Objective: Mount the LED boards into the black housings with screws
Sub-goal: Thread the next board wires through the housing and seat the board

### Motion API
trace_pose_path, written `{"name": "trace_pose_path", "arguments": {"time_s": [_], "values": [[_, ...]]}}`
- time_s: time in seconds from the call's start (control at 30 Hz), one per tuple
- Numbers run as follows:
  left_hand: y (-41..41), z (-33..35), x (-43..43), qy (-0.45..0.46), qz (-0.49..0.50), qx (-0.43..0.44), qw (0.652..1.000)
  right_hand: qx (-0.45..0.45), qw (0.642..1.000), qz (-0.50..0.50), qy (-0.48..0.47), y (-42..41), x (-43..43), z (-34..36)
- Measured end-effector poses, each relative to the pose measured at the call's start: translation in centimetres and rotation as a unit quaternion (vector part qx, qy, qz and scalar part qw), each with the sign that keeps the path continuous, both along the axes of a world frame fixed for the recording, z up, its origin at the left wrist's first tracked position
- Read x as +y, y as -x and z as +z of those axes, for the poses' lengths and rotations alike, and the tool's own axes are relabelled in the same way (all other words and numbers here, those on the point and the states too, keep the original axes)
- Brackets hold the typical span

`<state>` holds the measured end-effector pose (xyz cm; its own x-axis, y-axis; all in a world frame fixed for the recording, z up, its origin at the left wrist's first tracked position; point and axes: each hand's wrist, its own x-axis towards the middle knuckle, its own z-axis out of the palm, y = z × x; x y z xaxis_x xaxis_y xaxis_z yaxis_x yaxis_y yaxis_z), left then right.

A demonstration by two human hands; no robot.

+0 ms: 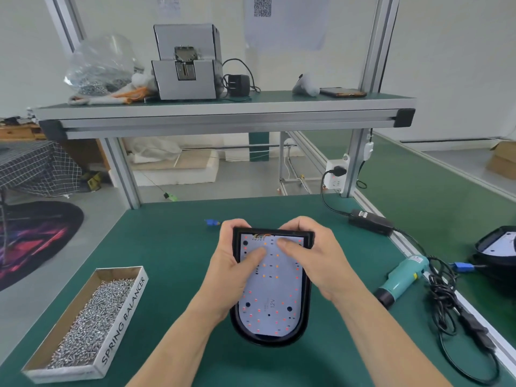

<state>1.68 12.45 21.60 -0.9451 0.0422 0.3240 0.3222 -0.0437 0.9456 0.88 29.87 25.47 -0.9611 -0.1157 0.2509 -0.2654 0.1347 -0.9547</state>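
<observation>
On the green worktop, dead centre in front of me, sits the black housing with the white LED board lying inside it, square end away from me and rounded end towards me. My left hand and right hand both grip the housing, fingers curled over its far rim and both thumbs pressed flat on the upper part of the board. The hands cover the housing's upper sides and part of the board's top corners.

To the left lies a cardboard box filled with screws, well apart from the housing. A small blue connector lies just beyond my left hand. To the right I see a teal electric screwdriver with a tangled black cable, a black power adapter, and a second housing at the edge of view.
</observation>
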Motion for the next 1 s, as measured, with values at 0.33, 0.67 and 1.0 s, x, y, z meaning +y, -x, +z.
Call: {"name": "trace_pose_path", "arguments": {"time_s": [0.33, 0.67, 1.0], "values": [[0.6, -3.4, 0.2, 0.002, 0.081, -0.081, 0.993, -0.144, 0.986, 0.001, 0.082, 2.1, -1.0, -5.1], [1.6, -5.3, -3.1, 0.155, 0.044, -0.24, 0.957, -0.241, 0.969, -0.012, 0.054, 3.5, -2.6, -9.3], [0.9, -4.4, -18.1, 0.406, 0.442, -0.182, 0.779, -0.246, 0.968, -0.006, 0.041, 3.6, -1.9, -10.3]]}}
